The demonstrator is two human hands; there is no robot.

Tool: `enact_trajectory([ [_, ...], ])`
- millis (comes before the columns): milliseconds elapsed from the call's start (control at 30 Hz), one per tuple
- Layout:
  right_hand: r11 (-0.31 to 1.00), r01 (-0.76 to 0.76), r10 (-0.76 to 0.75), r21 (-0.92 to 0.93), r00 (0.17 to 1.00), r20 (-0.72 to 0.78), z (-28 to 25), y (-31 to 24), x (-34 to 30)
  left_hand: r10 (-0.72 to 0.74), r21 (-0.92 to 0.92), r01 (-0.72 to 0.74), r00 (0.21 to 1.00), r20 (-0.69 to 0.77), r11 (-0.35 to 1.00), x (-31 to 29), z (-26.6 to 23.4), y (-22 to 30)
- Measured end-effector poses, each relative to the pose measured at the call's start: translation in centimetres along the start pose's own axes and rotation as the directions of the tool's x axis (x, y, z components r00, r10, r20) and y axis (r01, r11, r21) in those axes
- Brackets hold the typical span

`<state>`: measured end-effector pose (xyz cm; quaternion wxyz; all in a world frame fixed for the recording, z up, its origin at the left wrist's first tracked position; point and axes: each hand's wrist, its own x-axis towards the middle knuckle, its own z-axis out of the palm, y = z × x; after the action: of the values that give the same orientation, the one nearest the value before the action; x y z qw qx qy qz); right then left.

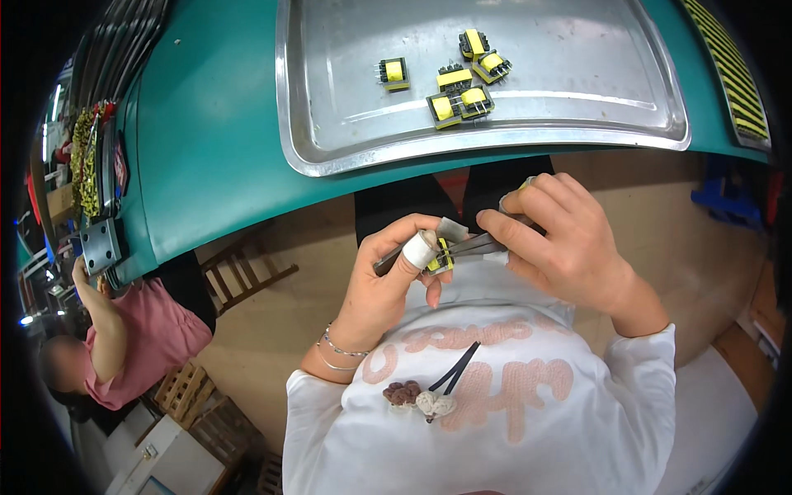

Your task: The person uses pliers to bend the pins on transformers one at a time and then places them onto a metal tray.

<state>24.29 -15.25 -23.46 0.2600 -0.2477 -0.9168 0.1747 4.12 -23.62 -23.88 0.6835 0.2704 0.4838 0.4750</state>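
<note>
In front of my body, my left hand pinches a small black transformer with yellow tape. Tape wraps its thumb and a fingertip, and the fingers partly cover the part. My right hand grips grey metal tweezers, whose tips reach the transformer; whether they clamp a wire or pin is too small to tell. Beyond my hands, a metal tray lies on the green table. One transformer sits apart in it, left of a loose cluster of several more.
At the far right of the green table stands a tray of yellow-and-black rows. Black stacked trays are at the far left. A person in a pink top works at left, near a wooden stool. A blue stool stands right.
</note>
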Motion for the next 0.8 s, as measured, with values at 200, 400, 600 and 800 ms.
enact_trajectory([
  [200,0.988,0.107,-0.107,-0.11,0.994,0.01,0.5,0.7,-1.0,-0.028,0.097,0.028,1.0,0.001,0.995,0.2,-0.4,-1.2],
  [400,0.982,0.136,-0.136,-0.128,0.991,0.011,0.8,1.0,-1.3,-0.088,0.119,0.073,0.988,0.127,0.99,0.5,-1.9,-1.9],
  [600,0.965,0.186,-0.177,-0.183,0.982,0.064,1.4,1.2,-1.8,-0.089,0.158,0.073,0.991,0.098,0.985,0.8,-1.1,-1.9],
  [800,0.959,0.189,-0.19,-0.212,0.982,0.015,1.5,1.1,-2.1,-0.103,0.141,0.077,0.978,0.184,0.987,1.2,-1.8,-1.8],
])
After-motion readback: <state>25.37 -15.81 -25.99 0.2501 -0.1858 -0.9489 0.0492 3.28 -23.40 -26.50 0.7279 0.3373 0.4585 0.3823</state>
